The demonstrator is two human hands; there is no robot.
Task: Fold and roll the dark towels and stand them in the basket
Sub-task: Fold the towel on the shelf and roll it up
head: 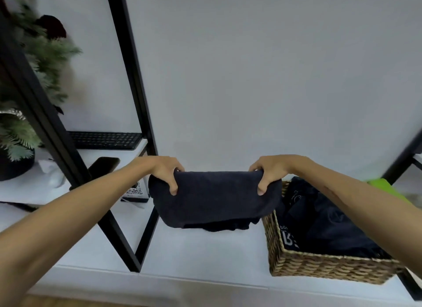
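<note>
A dark navy towel (214, 202) hangs in the air above the white table (201, 252), stretched between both hands. My left hand (165, 173) pinches its upper left edge, thumb in front. My right hand (268, 174) pinches the upper right edge the same way. The towel's lower part droops in loose folds close above the table. To the right stands a woven wicker basket (319, 268) holding crumpled dark cloth (324, 222), some of it with white print. The towel's right edge overlaps the basket's left rim in view.
A black metal shelf frame (127, 73) rises at the left, its legs meeting on the table. Behind it lie a black keyboard (107, 140), a dark phone (104, 167), a card with a QR code (134, 192) and a potted plant (25, 82). Something bright green (386, 186) sits far right.
</note>
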